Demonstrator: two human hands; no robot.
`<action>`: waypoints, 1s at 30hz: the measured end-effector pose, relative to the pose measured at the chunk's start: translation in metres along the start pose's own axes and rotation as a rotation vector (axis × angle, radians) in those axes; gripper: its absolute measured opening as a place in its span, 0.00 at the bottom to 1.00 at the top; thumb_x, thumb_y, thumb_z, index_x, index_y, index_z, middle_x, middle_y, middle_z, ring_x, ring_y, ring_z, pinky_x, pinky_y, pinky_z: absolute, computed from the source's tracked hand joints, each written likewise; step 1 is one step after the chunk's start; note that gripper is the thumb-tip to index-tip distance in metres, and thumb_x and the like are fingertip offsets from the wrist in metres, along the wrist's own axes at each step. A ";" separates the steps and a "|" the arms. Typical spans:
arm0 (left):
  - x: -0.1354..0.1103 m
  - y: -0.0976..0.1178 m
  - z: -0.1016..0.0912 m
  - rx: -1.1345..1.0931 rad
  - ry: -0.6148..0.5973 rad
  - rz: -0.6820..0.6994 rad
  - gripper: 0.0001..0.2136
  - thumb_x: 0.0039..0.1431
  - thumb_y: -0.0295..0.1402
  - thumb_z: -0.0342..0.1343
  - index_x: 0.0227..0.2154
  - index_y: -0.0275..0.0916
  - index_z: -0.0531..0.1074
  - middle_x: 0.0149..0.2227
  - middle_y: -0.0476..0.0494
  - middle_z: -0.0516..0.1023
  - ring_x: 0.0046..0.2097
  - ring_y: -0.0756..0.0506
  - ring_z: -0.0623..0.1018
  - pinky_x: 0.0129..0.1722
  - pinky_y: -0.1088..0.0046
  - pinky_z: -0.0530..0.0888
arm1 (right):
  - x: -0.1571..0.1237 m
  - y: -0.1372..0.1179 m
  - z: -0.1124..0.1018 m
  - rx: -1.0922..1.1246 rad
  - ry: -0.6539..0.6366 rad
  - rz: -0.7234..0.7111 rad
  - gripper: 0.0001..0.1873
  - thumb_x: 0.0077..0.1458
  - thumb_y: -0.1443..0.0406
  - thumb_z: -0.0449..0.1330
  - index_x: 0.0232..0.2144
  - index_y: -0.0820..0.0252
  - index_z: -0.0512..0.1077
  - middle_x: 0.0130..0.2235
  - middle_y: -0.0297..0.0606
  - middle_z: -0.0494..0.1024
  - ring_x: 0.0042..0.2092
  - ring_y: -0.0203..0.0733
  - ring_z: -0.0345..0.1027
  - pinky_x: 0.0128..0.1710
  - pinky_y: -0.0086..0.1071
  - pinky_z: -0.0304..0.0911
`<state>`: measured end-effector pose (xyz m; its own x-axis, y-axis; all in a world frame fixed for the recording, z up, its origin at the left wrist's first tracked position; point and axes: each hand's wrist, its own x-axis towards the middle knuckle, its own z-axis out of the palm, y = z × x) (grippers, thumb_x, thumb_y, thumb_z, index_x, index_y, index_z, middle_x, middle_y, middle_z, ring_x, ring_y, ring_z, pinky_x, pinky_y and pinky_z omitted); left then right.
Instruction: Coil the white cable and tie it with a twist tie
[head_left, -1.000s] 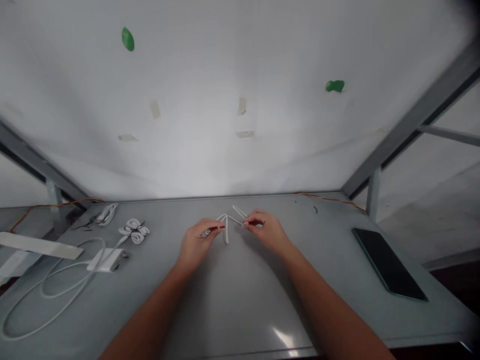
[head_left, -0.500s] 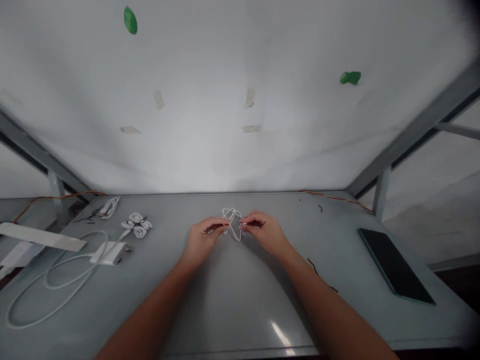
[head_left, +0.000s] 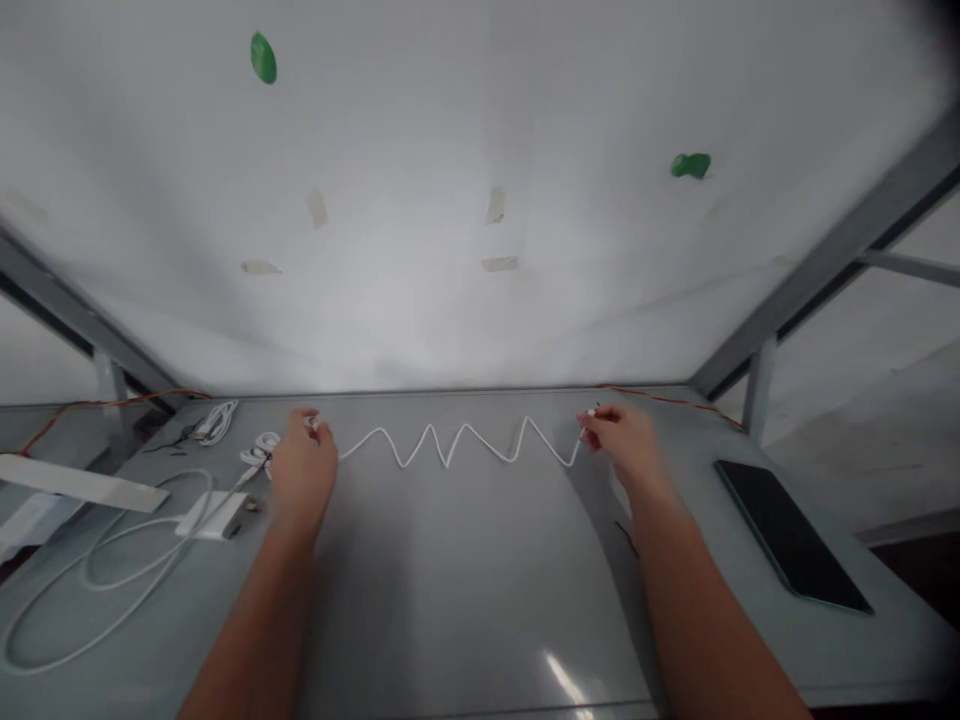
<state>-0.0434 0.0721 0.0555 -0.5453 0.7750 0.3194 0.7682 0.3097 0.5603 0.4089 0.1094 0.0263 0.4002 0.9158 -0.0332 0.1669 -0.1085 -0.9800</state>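
Note:
A thin white cable (head_left: 465, 427) stretches in a zigzag between my two hands, above the grey table. My left hand (head_left: 304, 465) is closed on its left end, the fingers curled and partly hidden from view. At the other end, my right hand (head_left: 621, 435) pinches the cable's tip between thumb and fingers. Close by my left hand lies a coiled white cable (head_left: 262, 447) with a dark tie, partly covered by that hand. A short black twist tie (head_left: 626, 537) rests beside my right forearm.
A white power adapter (head_left: 212, 515) with a long looped cord (head_left: 97, 585) lies at left. Behind it is another bundled white cable (head_left: 217, 422). A dark phone-like slab (head_left: 791, 535) sits at right. The grey table (head_left: 480, 580) meets a white back panel (head_left: 420, 320).
My hands have moved far apart, left and right. The white cable, bunched between them before, is now drawn out into a zigzag line.

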 end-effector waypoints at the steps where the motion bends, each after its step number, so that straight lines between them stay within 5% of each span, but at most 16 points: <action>1: -0.001 -0.002 0.005 0.025 -0.034 0.031 0.17 0.64 0.34 0.52 0.54 0.39 0.72 0.38 0.36 0.83 0.39 0.36 0.82 0.41 0.61 0.74 | 0.001 0.003 -0.003 -0.012 -0.032 0.030 0.14 0.46 0.61 0.71 0.21 0.54 0.68 0.16 0.33 0.72 0.18 0.39 0.66 0.18 0.31 0.60; 4: -0.021 0.009 0.030 -0.081 -0.190 0.170 0.20 0.62 0.32 0.53 0.56 0.37 0.72 0.39 0.36 0.83 0.39 0.38 0.82 0.42 0.62 0.74 | -0.009 0.006 0.008 -0.023 -0.208 0.130 0.16 0.42 0.66 0.72 0.20 0.54 0.65 0.15 0.32 0.72 0.17 0.39 0.68 0.17 0.30 0.64; 8: -0.065 0.044 0.060 -0.372 -0.475 0.245 0.16 0.59 0.33 0.57 0.50 0.39 0.77 0.37 0.41 0.84 0.35 0.42 0.81 0.40 0.66 0.75 | -0.047 0.002 0.055 0.034 -0.500 0.212 0.18 0.37 0.68 0.72 0.28 0.55 0.67 0.18 0.31 0.77 0.18 0.43 0.72 0.19 0.34 0.71; 11: -0.091 0.064 0.065 -0.482 -0.681 0.309 0.12 0.61 0.37 0.57 0.40 0.39 0.82 0.35 0.41 0.84 0.35 0.42 0.80 0.38 0.66 0.74 | -0.075 -0.003 0.086 0.190 -0.730 0.240 0.25 0.37 0.69 0.73 0.39 0.56 0.68 0.25 0.31 0.81 0.23 0.47 0.77 0.25 0.40 0.77; 14: -0.103 0.072 0.061 -0.513 -0.715 0.402 0.14 0.65 0.41 0.56 0.36 0.40 0.84 0.36 0.40 0.84 0.37 0.41 0.80 0.39 0.64 0.74 | -0.089 -0.005 0.100 0.309 -0.888 0.227 0.25 0.39 0.70 0.73 0.41 0.58 0.71 0.30 0.33 0.82 0.28 0.45 0.80 0.32 0.40 0.79; 20: -0.104 0.074 0.058 -0.668 -0.632 0.341 0.16 0.69 0.43 0.54 0.47 0.42 0.83 0.46 0.39 0.85 0.47 0.39 0.82 0.50 0.63 0.75 | -0.090 -0.016 0.108 0.608 -0.855 0.290 0.09 0.47 0.63 0.68 0.33 0.59 0.75 0.32 0.38 0.83 0.32 0.45 0.79 0.38 0.42 0.78; 25: -0.102 0.078 0.055 -0.732 -0.560 0.464 0.17 0.69 0.45 0.53 0.49 0.44 0.83 0.43 0.40 0.83 0.45 0.42 0.81 0.48 0.65 0.77 | -0.100 -0.027 0.119 0.664 -0.740 0.272 0.22 0.57 0.46 0.66 0.31 0.59 0.74 0.29 0.38 0.80 0.28 0.42 0.75 0.27 0.35 0.74; 30: -0.100 0.076 0.056 -0.727 -0.526 0.477 0.17 0.69 0.45 0.53 0.49 0.45 0.84 0.43 0.40 0.81 0.46 0.43 0.80 0.49 0.65 0.77 | -0.108 -0.027 0.123 0.625 -0.636 0.136 0.24 0.50 0.47 0.73 0.30 0.57 0.70 0.27 0.34 0.79 0.26 0.40 0.74 0.22 0.30 0.68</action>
<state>0.0882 0.0490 0.0235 0.1162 0.9283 0.3531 0.3816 -0.3699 0.8471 0.2506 0.0610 0.0319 -0.2241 0.9715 -0.0774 -0.4405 -0.1718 -0.8812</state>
